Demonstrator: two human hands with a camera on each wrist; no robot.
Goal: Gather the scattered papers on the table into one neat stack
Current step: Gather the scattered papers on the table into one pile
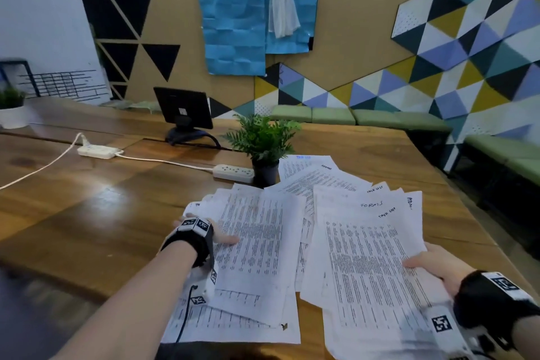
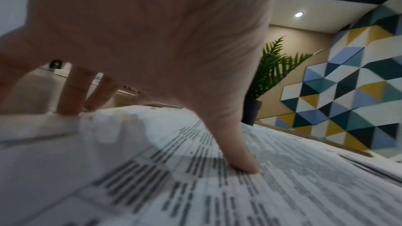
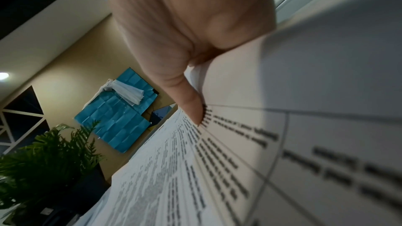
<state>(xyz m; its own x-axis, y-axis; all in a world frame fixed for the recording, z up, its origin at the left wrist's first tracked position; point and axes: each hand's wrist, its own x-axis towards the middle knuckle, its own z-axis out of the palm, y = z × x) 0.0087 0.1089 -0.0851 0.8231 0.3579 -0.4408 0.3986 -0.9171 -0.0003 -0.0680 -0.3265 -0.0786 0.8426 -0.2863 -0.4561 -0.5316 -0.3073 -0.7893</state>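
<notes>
Several printed white sheets lie fanned and overlapping on the wooden table (image 1: 87, 213). My left hand (image 1: 225, 238) pinches the left edge of the left sheaf of papers (image 1: 257, 242). Its thumb (image 2: 243, 161) presses on the top page, and the fingers (image 2: 71, 92) reach down past the paper's edge. My right hand (image 1: 420, 263) grips the right edge of the right sheaf (image 1: 365, 257), which has handwritten notes on its upper corners. That hand's thumb (image 3: 191, 106) lies on the printed top sheet (image 3: 239, 161). More sheets (image 1: 306, 166) spread toward the back.
A small potted fern (image 1: 263, 140) stands right behind the papers. Beside it is a white power strip (image 1: 233, 172), its cord running left to a second strip (image 1: 96, 151). A dark screen (image 1: 182, 108) on a stand sits farther back. Green benches (image 1: 496, 149) line the right wall.
</notes>
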